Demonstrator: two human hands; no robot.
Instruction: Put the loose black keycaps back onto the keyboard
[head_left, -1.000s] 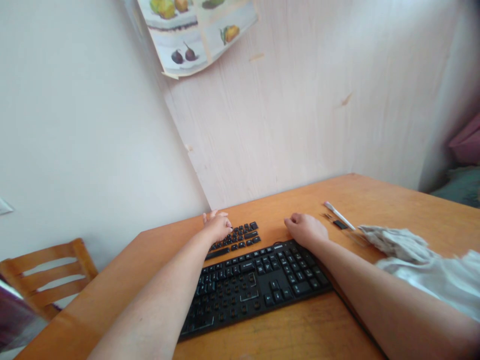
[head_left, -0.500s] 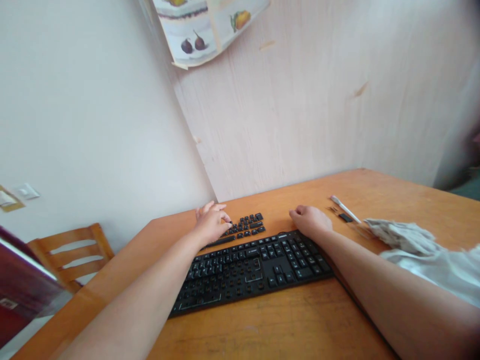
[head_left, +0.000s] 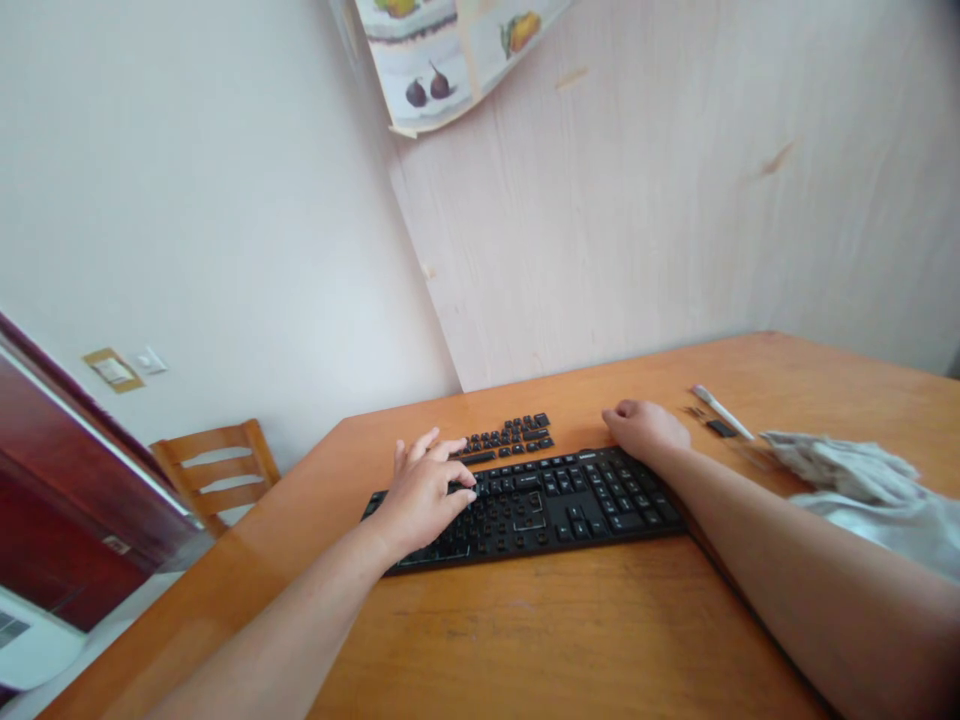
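Note:
A black keyboard lies on the wooden table, with bare key sockets across its left and middle part. Over that part is my left hand, thumb and forefinger pinched on a small black keycap that is mostly hidden, the other fingers spread. Just behind the keyboard, loose black keycaps lie in rows, a long bar-shaped one among them. My right hand rests curled at the keyboard's far right corner; the inside of its fingers is hidden.
To the right lie a white brush, a small black-ended wire tool and a crumpled grey cloth. A wooden chair stands beyond the table's left edge. Behind the table rises a pale board.
My left hand has come from the loose keycaps back toward me, over the keyboard's sockets, with a keycap pinched. My right hand stays by the corner. The view has swung left.

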